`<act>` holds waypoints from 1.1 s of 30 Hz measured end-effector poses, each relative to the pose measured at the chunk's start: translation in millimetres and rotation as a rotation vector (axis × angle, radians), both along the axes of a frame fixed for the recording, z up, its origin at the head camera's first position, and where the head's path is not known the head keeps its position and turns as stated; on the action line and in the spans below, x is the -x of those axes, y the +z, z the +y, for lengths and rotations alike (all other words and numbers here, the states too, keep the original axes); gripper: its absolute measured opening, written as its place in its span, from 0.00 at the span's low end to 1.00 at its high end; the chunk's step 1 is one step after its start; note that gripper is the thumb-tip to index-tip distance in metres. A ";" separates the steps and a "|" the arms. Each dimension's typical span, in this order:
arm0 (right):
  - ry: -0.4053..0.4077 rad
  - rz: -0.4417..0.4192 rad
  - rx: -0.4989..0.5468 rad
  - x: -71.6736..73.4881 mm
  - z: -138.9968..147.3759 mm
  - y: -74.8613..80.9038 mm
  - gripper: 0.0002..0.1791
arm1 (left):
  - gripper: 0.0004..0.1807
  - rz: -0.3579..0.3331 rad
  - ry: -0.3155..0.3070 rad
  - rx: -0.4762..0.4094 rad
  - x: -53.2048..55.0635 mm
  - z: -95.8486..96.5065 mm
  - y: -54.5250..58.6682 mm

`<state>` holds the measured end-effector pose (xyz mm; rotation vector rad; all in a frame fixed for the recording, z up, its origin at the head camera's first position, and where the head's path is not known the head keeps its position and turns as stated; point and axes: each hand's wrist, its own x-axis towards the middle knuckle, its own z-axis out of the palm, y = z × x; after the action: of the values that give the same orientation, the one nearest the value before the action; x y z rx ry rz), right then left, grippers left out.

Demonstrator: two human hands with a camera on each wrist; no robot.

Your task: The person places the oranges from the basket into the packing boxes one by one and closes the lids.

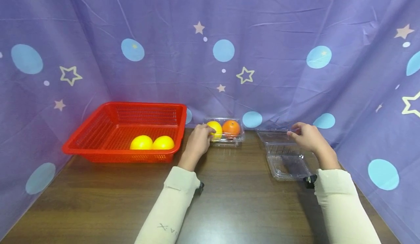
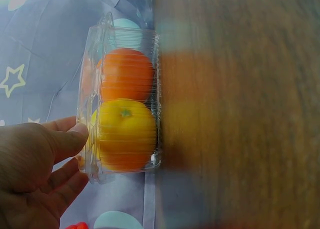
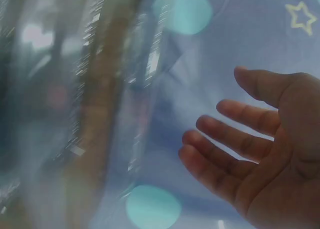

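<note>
Legibly, only an X-like stroke stood out among the dark handwritten marks [image 1: 166,228] on the left sleeve [image 1: 179,196]; the remaining strokes could not be read. Clock positions refer to the centre of the head view. A red basket [image 1: 108,152] holding two yellow fruits [image 1: 142,142] sat at 9 o'clock on the brown counter [image 1: 229,200], before a purple curtain [image 1: 170,25] patterned with stars and blue ovals. An open clear container [image 1: 288,165] lay at 4 o'clock, partly hidden by the right hand. Of the two hands, the left [image 1: 198,140] was part-open, fingers loosely bent and thumb touching the lidded clear container [image 1: 226,140], which lay just beside it toward 2 o'clock. Within, a yellow fruit [image 1: 216,127] occupied the 9 o'clock end, beside an orange fruit [image 1: 231,129] at 3 o'clock. The right hand [image 1: 306,136] was open, fingers slightly bent, holding nothing; the open container lay toward its 8 o'clock.
</note>
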<state>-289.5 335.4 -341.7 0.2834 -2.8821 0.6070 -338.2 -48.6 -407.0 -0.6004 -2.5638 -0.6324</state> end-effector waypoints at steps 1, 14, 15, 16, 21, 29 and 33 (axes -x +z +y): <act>-0.009 0.006 -0.004 -0.3 4.0 -2.6 0.23 | 0.10 0.002 0.002 0.001 0.0 0.2 -0.1; -0.241 -0.120 -0.038 1.4 44.6 -28.1 0.30 | 0.09 -0.001 -0.006 0.006 0.8 -0.1 -1.6; -0.241 -0.131 -0.040 3.2 47.3 -29.3 0.31 | 0.09 -0.002 -0.006 0.003 0.9 -0.4 -1.0; -0.238 -0.141 -0.039 5.0 49.7 -30.4 0.31 | 0.09 0.000 -0.005 0.002 1.1 -0.9 -0.6; -0.213 -0.179 -0.022 13.9 57.4 -37.0 0.32 | 0.09 0.002 0.003 -0.003 2.1 -3.5 -0.4; -0.263 -0.445 0.457 14.8 60.6 -50.1 0.31 | 0.09 -0.018 -0.002 -0.001 2.6 -3.2 -1.3; -0.293 -0.529 0.681 14.3 63.9 -54.8 0.31 | 0.09 -0.021 -0.006 -0.014 2.2 -1.5 0.2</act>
<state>-303.8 399.2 -396.5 -0.4512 -2.8351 1.7333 -340.3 -50.1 -406.8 -0.6002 -2.5761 -0.6617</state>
